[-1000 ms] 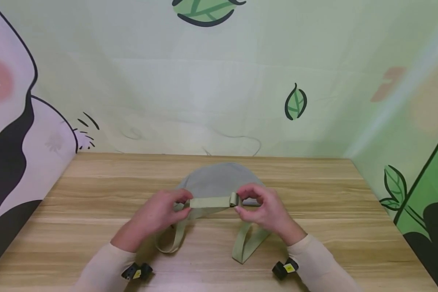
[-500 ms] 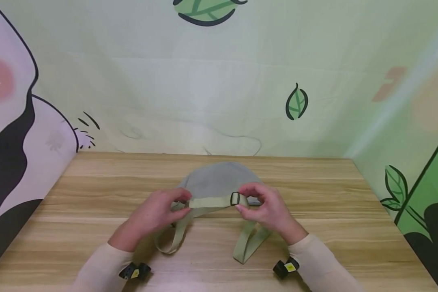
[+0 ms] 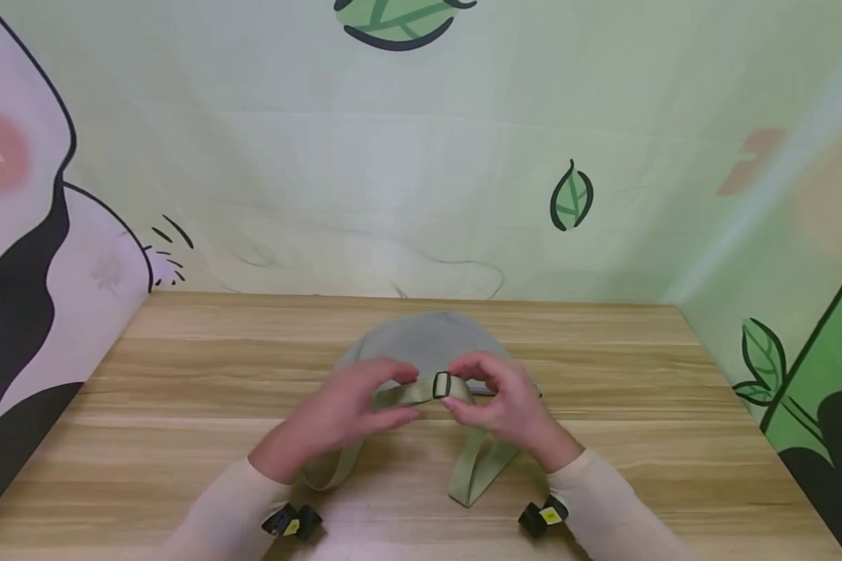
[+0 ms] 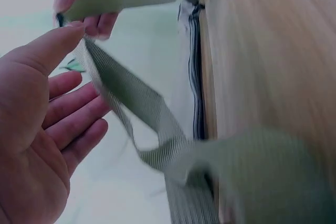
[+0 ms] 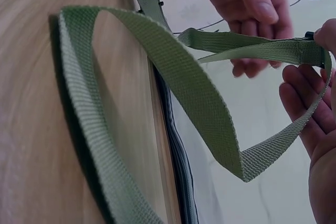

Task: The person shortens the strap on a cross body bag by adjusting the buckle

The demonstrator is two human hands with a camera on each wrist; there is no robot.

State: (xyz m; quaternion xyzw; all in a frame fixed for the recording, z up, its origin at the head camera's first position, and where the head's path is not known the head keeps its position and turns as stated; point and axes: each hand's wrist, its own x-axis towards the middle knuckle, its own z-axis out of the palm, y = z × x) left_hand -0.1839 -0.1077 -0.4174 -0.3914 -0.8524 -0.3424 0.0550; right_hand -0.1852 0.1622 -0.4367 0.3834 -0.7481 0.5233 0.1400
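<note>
A light grey bag with a rounded top (image 3: 424, 339) lies on the wooden table, a dark zip (image 4: 196, 77) along its near edge. Its pale green webbing strap (image 3: 401, 396) is raised in front of it, with a dark slide buckle (image 3: 443, 385) on it. My right hand (image 3: 511, 399) pinches the strap at the buckle between thumb and fingers. Around the strap, just left of the buckle, my left hand (image 3: 347, 407) has thumb and fingers spread apart, and the left wrist view shows its fingers loosely extended behind the webbing.
Slack loops of the strap (image 3: 467, 475) hang down onto the wooden table (image 3: 182, 366). A printed pale green backdrop (image 3: 288, 171) rises behind the table's far edge. Black wrist cameras (image 3: 542, 516) sit on both sleeves.
My left hand has let go of the strap farther left and moved right, close to the buckle. The buckle and my right hand have shifted slightly left.
</note>
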